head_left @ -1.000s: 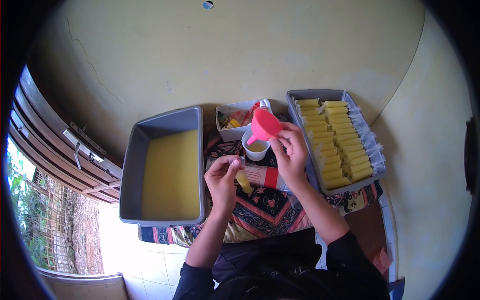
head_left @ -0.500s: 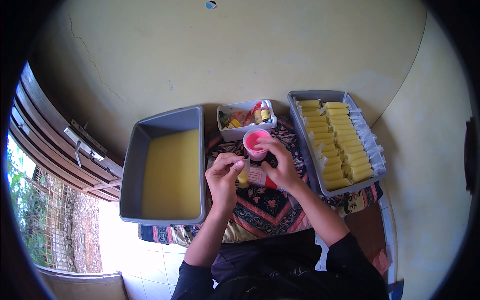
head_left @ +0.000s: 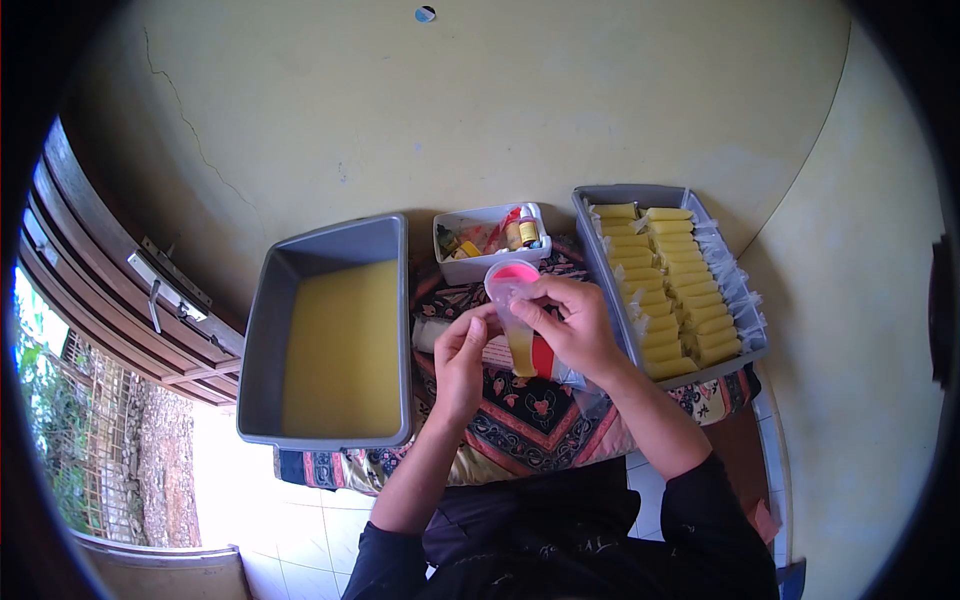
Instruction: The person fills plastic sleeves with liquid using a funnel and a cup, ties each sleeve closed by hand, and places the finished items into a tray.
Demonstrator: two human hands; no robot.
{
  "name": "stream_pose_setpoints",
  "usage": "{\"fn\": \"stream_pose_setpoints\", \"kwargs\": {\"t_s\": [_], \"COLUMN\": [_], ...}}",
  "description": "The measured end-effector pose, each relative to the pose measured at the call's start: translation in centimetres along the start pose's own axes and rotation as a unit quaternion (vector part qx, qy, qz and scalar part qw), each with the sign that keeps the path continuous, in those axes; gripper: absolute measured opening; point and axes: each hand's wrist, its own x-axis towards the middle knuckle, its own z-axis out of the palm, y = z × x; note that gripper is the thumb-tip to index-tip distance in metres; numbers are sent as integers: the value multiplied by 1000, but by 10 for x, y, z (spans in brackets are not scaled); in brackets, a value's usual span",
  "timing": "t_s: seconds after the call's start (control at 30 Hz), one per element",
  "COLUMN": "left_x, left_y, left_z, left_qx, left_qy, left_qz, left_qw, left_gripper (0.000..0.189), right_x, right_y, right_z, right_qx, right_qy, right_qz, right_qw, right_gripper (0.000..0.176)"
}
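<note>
A clear plastic bag (head_left: pixel 521 345) with yellow liquid in its lower end hangs upright over the patterned cloth. My right hand (head_left: pixel 575 325) pinches its upper part, in front of the pink cup (head_left: pixel 515 272). Just left of the bag is my left hand (head_left: pixel 463 360), its fingers curled together; whether they hold anything is too small to tell. Behind the hands, a red and white packet (head_left: pixel 497 352) lies partly hidden on the cloth.
On the left stands a grey tub (head_left: pixel 404 330) of yellow liquid. A white box (head_left: pixel 480 270) with small bottles is at the back. At the right, another grey tub (head_left: pixel 618 330) holds several filled yellow tubes. Patterned cloth (head_left: pixel 530 435) lies underneath.
My right hand has gone from open fingers near the cup to a pinch on the bag. The bag has shifted right, away from my left hand, and shows more of its length.
</note>
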Motion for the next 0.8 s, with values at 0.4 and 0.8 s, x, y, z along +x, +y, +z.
{"fn": "stream_pose_setpoints", "kwargs": {"t_s": [0.4,0.8], "left_x": [-3,-12], "left_y": [-9,-49], "left_z": [9,5], "left_qx": [64,17], "left_qy": [-16,3], "left_qz": [-39,-196], "left_qw": [997,980], "left_gripper": [22,23], "right_x": [8,-19], "right_y": [-6,68], "right_z": [-10,9], "right_qx": [132,-3], "right_qy": [21,119], "right_qz": [97,161], "right_qw": [986,980], "right_gripper": [7,16]}}
